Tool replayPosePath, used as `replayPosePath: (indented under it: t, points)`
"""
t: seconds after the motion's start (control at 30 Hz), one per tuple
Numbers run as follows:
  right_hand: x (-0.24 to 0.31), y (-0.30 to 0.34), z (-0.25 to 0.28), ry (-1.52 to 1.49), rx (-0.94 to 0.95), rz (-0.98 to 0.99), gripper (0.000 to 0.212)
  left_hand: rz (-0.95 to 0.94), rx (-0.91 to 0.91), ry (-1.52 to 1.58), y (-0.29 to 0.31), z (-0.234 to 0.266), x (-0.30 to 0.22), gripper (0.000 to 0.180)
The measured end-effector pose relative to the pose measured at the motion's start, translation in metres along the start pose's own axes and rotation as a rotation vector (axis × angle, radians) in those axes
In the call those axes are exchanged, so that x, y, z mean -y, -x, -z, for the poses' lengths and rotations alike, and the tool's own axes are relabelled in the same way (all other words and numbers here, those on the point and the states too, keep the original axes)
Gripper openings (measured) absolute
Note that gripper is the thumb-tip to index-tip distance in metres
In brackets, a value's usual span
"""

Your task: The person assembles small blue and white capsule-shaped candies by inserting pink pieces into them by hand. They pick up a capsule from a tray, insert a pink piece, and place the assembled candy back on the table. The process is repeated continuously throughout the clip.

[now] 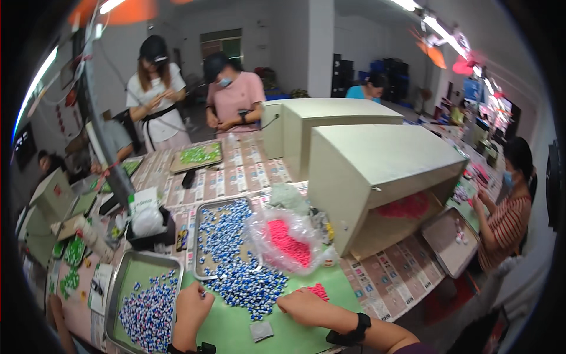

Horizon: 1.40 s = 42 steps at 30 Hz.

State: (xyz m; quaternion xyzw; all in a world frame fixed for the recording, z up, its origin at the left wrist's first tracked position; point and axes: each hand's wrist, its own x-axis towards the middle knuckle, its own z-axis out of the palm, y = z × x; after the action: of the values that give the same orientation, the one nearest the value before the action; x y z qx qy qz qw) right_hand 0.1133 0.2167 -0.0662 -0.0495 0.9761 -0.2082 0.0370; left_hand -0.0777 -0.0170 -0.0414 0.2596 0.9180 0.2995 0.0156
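My left hand (194, 302) is closed, fingertips together, between the left tray and the heap; what it pinches is too small to make out. My right hand (302, 307) is also closed, its fingers curled at the right edge of a loose heap of small blue-and-white pieces (247, 290); whatever it holds is hidden. A few small pink pieces (318, 291) lie just beyond that hand. A metal tray (110, 307) left of my left hand holds many blue-and-white pieces, some with pink on them. Between my hands, nearer me, lies a small grey square block (262, 331).
Behind the heap are a second metal tray (196, 242) of blue-and-white pieces and a clear plastic bag (257, 239) of pink ones. Large cream metal hoods (336, 194) stand to the right. A black bin (169, 233) sits back left. Several people work around the table.
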Motion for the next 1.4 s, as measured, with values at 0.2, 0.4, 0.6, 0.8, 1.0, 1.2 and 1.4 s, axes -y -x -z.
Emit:
replayPosePath:
  t: [0.2,0.4,0.6,0.8,1.0,1.2,1.4]
  points:
    - [0.020,0.005,0.028,-0.054,-0.282,0.141,0.019,0.079,0.291,0.836,0.034,0.024,-0.039,0.005]
    - [0.081,-0.009,0.067,-0.439,-0.441,0.302,0.023,0.030,0.526,1.037,0.054,0.012,-0.046,0.013]
    - [0.090,-0.020,0.059,-0.425,-0.466,0.362,0.025,0.005,0.756,1.158,0.059,0.008,-0.049,0.020]
    - [0.102,-0.028,0.062,-0.265,-0.453,0.389,0.025,-0.007,0.767,1.231,0.061,0.022,-0.049,0.023]
    - [0.108,-0.032,0.066,-0.165,-0.409,0.430,0.026,-0.016,0.754,1.257,0.067,0.033,-0.039,0.023]
    - [0.106,-0.039,0.063,-0.386,-0.323,0.434,0.023,0.012,0.724,1.325,0.071,0.025,-0.026,0.020]
    - [0.097,-0.028,0.049,-0.708,-0.317,0.296,0.025,0.069,0.712,1.422,0.076,0.008,-0.034,0.017]
